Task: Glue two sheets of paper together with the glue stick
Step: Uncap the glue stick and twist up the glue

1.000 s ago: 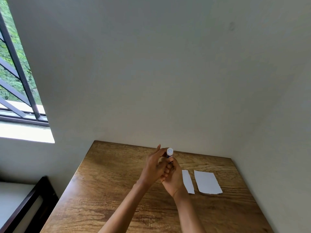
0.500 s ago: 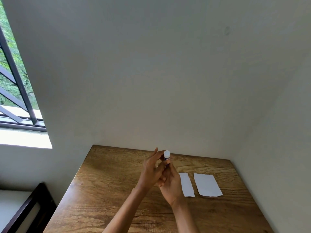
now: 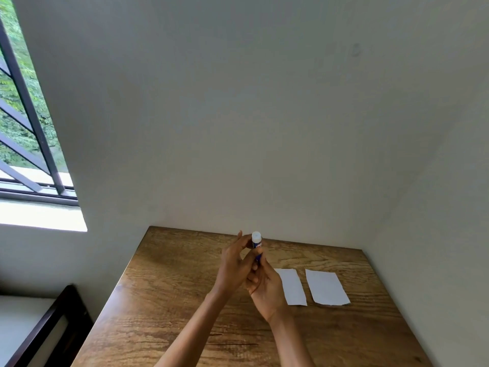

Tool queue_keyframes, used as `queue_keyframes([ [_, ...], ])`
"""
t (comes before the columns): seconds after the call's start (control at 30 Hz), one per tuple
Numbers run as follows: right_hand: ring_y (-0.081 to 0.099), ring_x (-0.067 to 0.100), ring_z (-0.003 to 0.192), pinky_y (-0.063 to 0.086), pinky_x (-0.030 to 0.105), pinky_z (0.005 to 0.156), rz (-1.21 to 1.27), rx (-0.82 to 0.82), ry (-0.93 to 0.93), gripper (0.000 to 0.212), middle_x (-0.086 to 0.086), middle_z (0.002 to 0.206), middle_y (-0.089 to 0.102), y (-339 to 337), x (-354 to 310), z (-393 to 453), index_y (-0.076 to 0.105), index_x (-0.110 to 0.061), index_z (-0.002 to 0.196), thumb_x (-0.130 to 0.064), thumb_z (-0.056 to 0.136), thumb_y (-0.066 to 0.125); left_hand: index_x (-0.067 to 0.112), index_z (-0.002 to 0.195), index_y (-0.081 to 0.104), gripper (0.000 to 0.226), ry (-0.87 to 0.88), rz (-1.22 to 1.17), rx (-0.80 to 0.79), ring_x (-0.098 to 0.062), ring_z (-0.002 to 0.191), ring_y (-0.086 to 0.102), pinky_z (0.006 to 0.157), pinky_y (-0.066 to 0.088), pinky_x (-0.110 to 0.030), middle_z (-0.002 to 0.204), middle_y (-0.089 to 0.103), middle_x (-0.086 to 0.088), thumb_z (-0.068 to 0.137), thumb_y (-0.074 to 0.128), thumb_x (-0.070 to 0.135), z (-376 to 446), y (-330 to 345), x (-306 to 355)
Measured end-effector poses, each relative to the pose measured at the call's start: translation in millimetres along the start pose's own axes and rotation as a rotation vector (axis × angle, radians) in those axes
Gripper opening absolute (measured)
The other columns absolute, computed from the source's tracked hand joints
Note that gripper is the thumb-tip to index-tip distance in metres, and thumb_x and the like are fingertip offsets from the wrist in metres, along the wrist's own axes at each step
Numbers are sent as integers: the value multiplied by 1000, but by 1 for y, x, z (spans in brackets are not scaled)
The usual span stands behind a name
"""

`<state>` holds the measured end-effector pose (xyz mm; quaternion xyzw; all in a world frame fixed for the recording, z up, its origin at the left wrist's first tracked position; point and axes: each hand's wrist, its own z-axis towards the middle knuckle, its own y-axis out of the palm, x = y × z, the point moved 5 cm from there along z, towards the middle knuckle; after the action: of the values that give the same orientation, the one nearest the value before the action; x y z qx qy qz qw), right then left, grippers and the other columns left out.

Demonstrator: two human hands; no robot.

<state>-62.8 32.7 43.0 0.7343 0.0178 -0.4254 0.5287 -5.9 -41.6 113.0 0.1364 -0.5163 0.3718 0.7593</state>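
Observation:
A blue glue stick (image 3: 257,245) with a white end pointing up is held above the wooden table (image 3: 169,292). My right hand (image 3: 267,290) grips its lower part from below. My left hand (image 3: 235,263) pinches the stick's upper part between thumb and fingers, just under the white end. Two white sheets of paper lie flat on the table to the right of my hands: a narrow sheet (image 3: 292,287), partly hidden behind my right hand, and a wider sheet (image 3: 326,287) with a torn lower edge, a small gap apart.
The table stands in a corner, with white walls at its far and right edges. A window (image 3: 23,123) with dark bars is at the left. A dark wooden frame (image 3: 50,329) stands below it, left of the table.
My hands and the glue stick have stayed together above the table. The camera has tilted slightly, so the table sits a little lower in view.

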Motion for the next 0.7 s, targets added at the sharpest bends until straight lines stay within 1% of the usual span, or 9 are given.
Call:
queue_keyframes([
  [0.03, 53, 7, 57, 45, 21, 51, -17, 27, 4, 30, -1, 65, 57, 0, 0, 0, 68, -14, 102, -33, 90, 48, 26, 90, 62, 21, -20, -5, 3, -1, 61, 65, 92, 45, -63, 74, 71, -2, 87, 61, 5, 0, 0, -1],
  [0.17, 38, 8, 44, 30, 21, 43, -97, 170, 52, 28, -3, 48, 44, 3, -1, 4, 65, -15, 70, -41, 77, 57, 23, 94, 63, 21, -20, -8, -6, 3, 68, 65, 93, 45, -61, 80, 68, 12, 85, 63, 4, -2, 2, 2],
  [0.23, 49, 8, 51, 37, 21, 47, -90, 159, 43, 29, -2, 56, 54, 6, -1, 4, 69, -15, 81, -42, 78, 57, 13, 99, 65, 17, -18, -25, -1, 5, 70, 64, 96, 44, -60, 81, 67, 12, 85, 63, 3, -3, 2, 3],
  [0.3, 65, 11, 77, 50, 23, 61, -32, 50, 14, 37, 2, 87, 70, 12, 0, 2, 65, -18, 113, -38, 88, 48, 8, 100, 66, 17, -16, -28, 29, 10, 76, 63, 104, 39, -56, 80, 65, 16, 85, 62, 1, -5, -1, 3],
  [0.33, 66, 12, 84, 53, 24, 65, -14, 3, 10, 37, 2, 96, 71, 13, 3, -1, 63, -20, 119, -36, 91, 44, 7, 100, 66, 17, -21, -29, 39, 11, 78, 62, 107, 37, -54, 80, 64, 16, 85, 62, 1, -6, -2, 4],
  [0.47, 59, 6, 59, 47, 21, 52, 7, -4, -3, 32, -4, 65, 63, 11, 4, -5, 70, -18, 101, -32, 93, 42, 6, 98, 67, 14, -5, -4, 51, 10, 79, 62, 102, 41, -54, 80, 69, 5, 85, 63, 3, -7, -5, 5],
  [0.57, 50, 7, 50, 39, 20, 47, -12, 81, 14, 28, -4, 55, 56, 12, 3, -2, 72, -18, 86, -39, 84, 55, 8, 97, 67, 16, 8, 4, 47, 9, 79, 63, 99, 44, -54, 81, 66, 13, 84, 64, 1, -8, -3, 8],
  [0.63, 52, 8, 51, 39, 21, 47, -28, 140, 23, 28, -3, 57, 59, 12, 1, 0, 73, -17, 83, -42, 74, 64, 11, 97, 67, 17, -2, 1, 34, 10, 77, 63, 99, 46, -46, 79, 65, 20, 84, 63, 0, -8, -1, 8],
  [0.7, 63, 9, 63, 47, 21, 49, -22, 83, 24, 34, 1, 76, 70, 17, 0, 1, 70, -17, 102, -40, 82, 58, 13, 96, 66, 15, -38, -12, 51, 10, 78, 63, 88, 49, -29, 79, 65, 21, 85, 63, 3, -7, -2, 4],
])
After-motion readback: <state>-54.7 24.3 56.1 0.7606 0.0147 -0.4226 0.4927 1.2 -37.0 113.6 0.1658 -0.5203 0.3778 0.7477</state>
